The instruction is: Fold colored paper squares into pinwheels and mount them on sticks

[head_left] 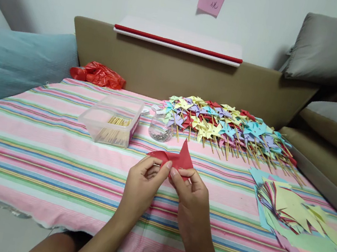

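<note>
A red cut paper square point(178, 158) is held just above the striped tablecloth point(36, 150), one corner sticking up. My left hand point(142, 184) pinches its near left edge with thumb and fingertips. My right hand point(192, 199) pinches the near right part, fingers curled over the paper. The two hands touch at the fingertips. Behind the paper stand a small clear jar of shiny pins point(160, 128) and a clear plastic box of wooden sticks point(113, 121).
A heap of finished paper pinwheels on sticks point(227, 127) lies at the back right. A stack of cut coloured paper sheets point(299, 216) sits at the right. A red plastic bag point(99, 74) lies at the back left. Sofa cushions point(332, 48) surround the table.
</note>
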The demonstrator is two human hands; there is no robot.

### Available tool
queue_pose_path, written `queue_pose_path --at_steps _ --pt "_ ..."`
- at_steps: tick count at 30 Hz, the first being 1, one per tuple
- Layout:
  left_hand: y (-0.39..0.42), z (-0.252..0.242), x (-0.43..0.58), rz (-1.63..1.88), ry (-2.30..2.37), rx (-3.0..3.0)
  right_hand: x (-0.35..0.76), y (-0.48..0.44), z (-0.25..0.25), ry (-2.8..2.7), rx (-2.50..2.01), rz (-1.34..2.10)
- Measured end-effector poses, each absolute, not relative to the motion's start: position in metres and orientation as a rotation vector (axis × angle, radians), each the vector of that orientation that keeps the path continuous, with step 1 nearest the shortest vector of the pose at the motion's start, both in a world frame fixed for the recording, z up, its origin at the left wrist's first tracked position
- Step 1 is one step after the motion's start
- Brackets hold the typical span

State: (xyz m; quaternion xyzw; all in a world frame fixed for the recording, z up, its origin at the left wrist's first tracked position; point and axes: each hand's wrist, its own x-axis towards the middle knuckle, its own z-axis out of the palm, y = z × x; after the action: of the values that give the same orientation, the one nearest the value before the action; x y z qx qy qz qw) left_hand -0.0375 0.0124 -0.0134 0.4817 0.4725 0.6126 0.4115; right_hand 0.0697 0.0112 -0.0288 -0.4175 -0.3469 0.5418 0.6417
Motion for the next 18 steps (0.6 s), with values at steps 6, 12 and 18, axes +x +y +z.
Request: queue_pose_path --at_steps 6,12,18 --pt "0.0136 -0.0133 -0.0379 1.533 1.192 1.22 0.0705 0.0119 -0.028 -0.827 -0.965 1.232" --pt "0.012 -0.0123 -0.039 1.539 1.191 1.251 0.0702 0.0128 -0.0284 -0.829 -0.975 1.226" --pt "0.0119 -0.013 -0.0377 1.533 1.195 1.219 0.0692 0.012 -0.0277 -0.787 -1.018 1.232"
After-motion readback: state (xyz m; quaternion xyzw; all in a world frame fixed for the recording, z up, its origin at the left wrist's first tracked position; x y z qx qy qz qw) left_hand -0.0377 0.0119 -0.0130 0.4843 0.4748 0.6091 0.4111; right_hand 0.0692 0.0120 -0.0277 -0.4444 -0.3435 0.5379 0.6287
